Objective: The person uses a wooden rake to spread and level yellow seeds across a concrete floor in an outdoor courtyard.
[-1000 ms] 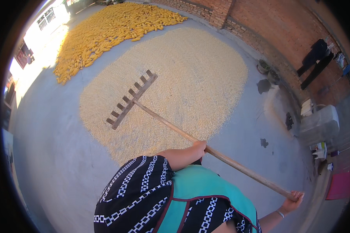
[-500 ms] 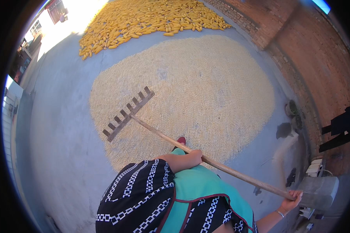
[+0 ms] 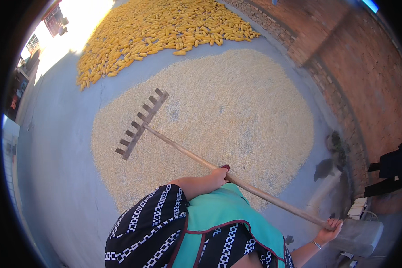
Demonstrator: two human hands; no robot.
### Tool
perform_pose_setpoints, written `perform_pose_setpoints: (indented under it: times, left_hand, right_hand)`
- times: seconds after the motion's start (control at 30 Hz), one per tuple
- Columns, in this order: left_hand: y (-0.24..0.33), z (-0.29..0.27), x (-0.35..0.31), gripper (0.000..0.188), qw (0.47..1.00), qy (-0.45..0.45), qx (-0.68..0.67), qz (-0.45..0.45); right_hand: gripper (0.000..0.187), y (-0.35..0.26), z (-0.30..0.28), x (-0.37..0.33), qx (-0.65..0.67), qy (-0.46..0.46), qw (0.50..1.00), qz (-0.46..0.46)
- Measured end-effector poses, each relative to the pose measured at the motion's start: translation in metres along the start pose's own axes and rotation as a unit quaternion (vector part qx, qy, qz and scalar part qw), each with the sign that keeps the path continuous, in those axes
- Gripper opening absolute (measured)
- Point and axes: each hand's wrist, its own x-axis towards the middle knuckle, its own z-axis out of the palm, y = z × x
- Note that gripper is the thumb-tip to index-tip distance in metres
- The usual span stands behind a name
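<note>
I hold a long wooden rake (image 3: 142,123) with both hands. My left hand (image 3: 217,175) grips the handle near its middle, in front of my teal and black-patterned top. My right hand (image 3: 329,228), with a bracelet on the wrist, grips the handle's end at the lower right. The toothed head rests on a wide round layer of pale corn kernels (image 3: 236,111) spread on the grey concrete floor (image 3: 58,152).
A big pile of yellow corn cobs (image 3: 156,31) lies beyond the kernels. A red brick wall (image 3: 357,62) runs along the right. A grey concrete block (image 3: 357,234) and dark cloths (image 3: 395,167) sit at the lower right.
The view has swung so the kernel layer and cobs sit more to the centre. The rake head has shifted slightly across the kernels; both hands keep their grip.
</note>
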Motion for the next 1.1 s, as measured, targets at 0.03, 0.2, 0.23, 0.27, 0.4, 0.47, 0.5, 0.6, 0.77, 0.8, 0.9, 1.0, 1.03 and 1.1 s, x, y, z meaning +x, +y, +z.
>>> perform_pose_setpoints:
  times: [0.03,0.2,0.23,0.27,0.4,0.47,0.5,0.6,0.77,0.8,0.9,1.0,1.03,1.1]
  left_hand:
    - [0.022,0.010,0.014,0.027,1.000,-0.006,0.021,0.006]
    - [0.145,0.059,0.082,0.022,0.983,-0.003,0.173,0.055]
    - [0.165,0.063,0.094,0.023,0.944,-0.041,0.300,0.127]
    - [0.185,0.070,0.105,0.023,0.940,-0.032,0.311,0.136]
    - [0.246,0.185,0.052,0.021,0.963,-0.005,0.263,0.052]
    - [0.286,0.194,0.056,0.019,0.857,-0.135,0.477,0.142]
    - [0.308,0.192,0.059,0.019,0.775,-0.196,0.574,0.179]
    - [0.374,0.201,0.081,0.018,0.695,-0.248,0.653,0.171]
    - [0.419,0.226,0.142,0.022,0.940,0.003,0.339,-0.030]
    - [0.431,0.232,0.146,0.021,0.942,-0.002,0.335,-0.032]
    - [0.465,0.242,0.149,0.019,0.919,-0.012,0.393,-0.013]
    - [0.491,0.232,0.170,0.019,0.918,-0.036,0.395,0.013]
    - [0.502,0.232,0.170,0.019,0.912,-0.049,0.408,0.012]
    - [0.524,0.229,0.173,0.018,0.900,-0.069,0.430,0.010]
  right_hand:
    - [0.023,0.014,0.018,0.016,-0.001,-0.002,1.000,-0.004]
    - [0.023,0.075,0.113,0.122,0.001,-0.020,0.999,-0.032]
    - [0.023,0.080,0.133,0.139,-0.002,-0.018,0.999,-0.037]
    - [0.023,0.086,0.155,0.155,-0.004,-0.016,0.999,-0.041]
    - [0.024,0.083,0.187,0.180,-0.054,0.064,0.993,-0.078]
    - [0.024,0.098,0.208,0.183,-0.063,0.101,0.989,-0.082]
    - [0.024,0.104,0.223,0.181,-0.067,0.115,0.988,-0.081]
    - [0.024,0.128,0.286,0.162,-0.109,0.168,0.975,-0.095]
    - [0.024,0.154,0.396,0.131,-0.156,0.184,0.964,-0.115]
    - [0.024,0.160,0.421,0.124,-0.157,0.203,0.959,-0.119]
    - [0.024,0.190,0.477,0.099,-0.172,0.257,0.942,-0.129]
    - [0.024,0.219,0.520,0.077,-0.171,0.262,0.941,-0.131]
    - [0.024,0.229,0.530,0.069,-0.166,0.260,0.942,-0.130]
    - [0.022,0.245,0.550,0.055,-0.156,0.259,0.942,-0.145]
